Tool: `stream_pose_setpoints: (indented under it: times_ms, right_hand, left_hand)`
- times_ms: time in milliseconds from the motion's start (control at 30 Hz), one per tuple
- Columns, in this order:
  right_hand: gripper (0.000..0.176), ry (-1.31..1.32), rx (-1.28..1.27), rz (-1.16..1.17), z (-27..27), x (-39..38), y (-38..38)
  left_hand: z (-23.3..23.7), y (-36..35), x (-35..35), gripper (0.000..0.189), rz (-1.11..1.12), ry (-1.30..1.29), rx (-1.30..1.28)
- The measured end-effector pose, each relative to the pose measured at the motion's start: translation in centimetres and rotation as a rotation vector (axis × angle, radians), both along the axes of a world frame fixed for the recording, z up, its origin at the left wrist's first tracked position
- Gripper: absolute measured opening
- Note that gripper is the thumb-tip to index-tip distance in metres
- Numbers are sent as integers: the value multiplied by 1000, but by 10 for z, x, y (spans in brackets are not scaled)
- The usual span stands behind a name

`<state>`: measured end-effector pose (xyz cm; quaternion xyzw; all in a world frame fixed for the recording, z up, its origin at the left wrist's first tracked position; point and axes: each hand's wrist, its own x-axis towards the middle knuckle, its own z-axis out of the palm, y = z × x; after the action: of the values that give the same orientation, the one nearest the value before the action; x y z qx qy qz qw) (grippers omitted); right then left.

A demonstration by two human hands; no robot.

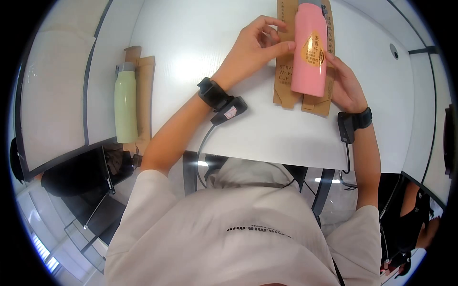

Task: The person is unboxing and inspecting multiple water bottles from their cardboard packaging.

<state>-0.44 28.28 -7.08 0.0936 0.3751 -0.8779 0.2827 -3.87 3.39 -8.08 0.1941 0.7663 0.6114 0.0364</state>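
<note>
A smooth pink cylindrical bottle with a grey cap (309, 78) is seen lengthwise over brown printed cardboard packaging (285, 93), on the white tabletop (229, 128); whether it is fully supported there cannot be told. At its left side, the left hand (259, 45) is held with the fingers loosely curled and parted from the thumb, whose tip is at the bottle's edge. The opposite side is met by fingertips of the right hand (350, 88); how firmly they are closed cannot be told, as they are partly hidden. By its look, the body would be stiff, fairly light and somewhat slippery, its glossy finish easily scuffed. The surest hold would be taken around the middle, near the gold oval label (313, 51), with thumb and fingers on opposite sides, while the cardboard would crease under pressure.
</note>
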Motion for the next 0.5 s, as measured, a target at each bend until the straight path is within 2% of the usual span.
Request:
stream_pose_setpoints:
  times_ms: [133,200,300,333,500]
  right_hand:
    - [52,-3,25,2,5,1,-3]
    - [53,-1,21,5,5,1,-3]
    - [52,8,1,30,4,1,-1]
    - [51,3,26,18,3,1,-1]
    - [48,17,22,22,3,1,-1]
  left_hand:
    - [-2,3,3,57,75,46,46]
    - [-1,2,4,79,85,-18,22]
    - [-5,3,0,85,9,-23,58]
    - [-5,2,1,74,1,-36,32]
    - [-6,1,0,76,-4,-40,2]
